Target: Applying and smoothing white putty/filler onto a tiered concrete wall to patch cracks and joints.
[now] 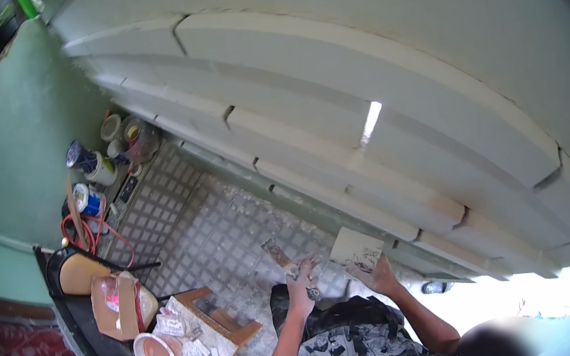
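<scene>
Head view: I see the left hand wrapped around a scraper, covering mid-handle, while the right hand grips a square board by its near edge; I can't make out fingers underneath. Tiled floor spreads ahead-left of the hands, the ledged wall beyond. Scraper blade brownish, stained; board pale, dark-flecked.

White glare blows out between four and five o'clock, while fisheye distortion bows the cream, ledge-banded wall at one o'clock
</scene>
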A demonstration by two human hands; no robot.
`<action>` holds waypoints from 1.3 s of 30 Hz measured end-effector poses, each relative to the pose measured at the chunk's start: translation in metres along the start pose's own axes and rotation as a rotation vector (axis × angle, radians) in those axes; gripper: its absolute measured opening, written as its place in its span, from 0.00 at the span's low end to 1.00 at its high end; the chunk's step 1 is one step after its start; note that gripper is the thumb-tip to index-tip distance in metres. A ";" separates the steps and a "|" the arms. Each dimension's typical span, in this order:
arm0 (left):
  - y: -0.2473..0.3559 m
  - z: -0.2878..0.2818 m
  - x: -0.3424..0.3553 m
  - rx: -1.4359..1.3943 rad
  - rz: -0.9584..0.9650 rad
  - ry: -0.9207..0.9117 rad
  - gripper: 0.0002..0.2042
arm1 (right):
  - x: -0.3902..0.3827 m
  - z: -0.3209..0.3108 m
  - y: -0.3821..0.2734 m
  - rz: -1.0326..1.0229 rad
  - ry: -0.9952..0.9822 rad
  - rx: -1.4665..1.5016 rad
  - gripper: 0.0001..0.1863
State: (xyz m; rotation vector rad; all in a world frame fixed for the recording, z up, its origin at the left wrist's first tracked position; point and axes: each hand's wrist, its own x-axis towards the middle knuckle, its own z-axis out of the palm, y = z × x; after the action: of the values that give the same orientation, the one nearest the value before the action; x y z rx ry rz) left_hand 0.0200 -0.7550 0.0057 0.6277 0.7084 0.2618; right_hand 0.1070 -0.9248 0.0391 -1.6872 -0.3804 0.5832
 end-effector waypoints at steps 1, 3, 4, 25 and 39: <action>0.003 -0.001 -0.003 -0.011 0.016 0.016 0.10 | 0.004 0.004 0.000 -0.004 -0.025 -0.002 0.21; 0.007 -0.006 -0.008 0.148 0.133 -0.124 0.14 | 0.011 0.012 0.000 0.037 -0.123 -0.009 0.23; 0.008 -0.011 -0.009 0.140 0.144 -0.112 0.14 | 0.014 0.016 0.002 0.034 -0.141 -0.013 0.23; 0.022 -0.012 -0.024 0.813 0.470 0.007 0.17 | 0.031 0.041 -0.023 0.099 -0.068 -0.257 0.29; 0.015 -0.006 -0.026 0.564 0.532 0.135 0.15 | 0.033 0.056 0.011 -0.362 -0.066 0.001 0.53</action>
State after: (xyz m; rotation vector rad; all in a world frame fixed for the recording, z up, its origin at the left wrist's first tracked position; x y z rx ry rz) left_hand -0.0030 -0.7514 0.0252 1.3501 0.7386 0.6093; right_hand 0.1014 -0.8638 0.0161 -1.5512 -0.7145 0.3700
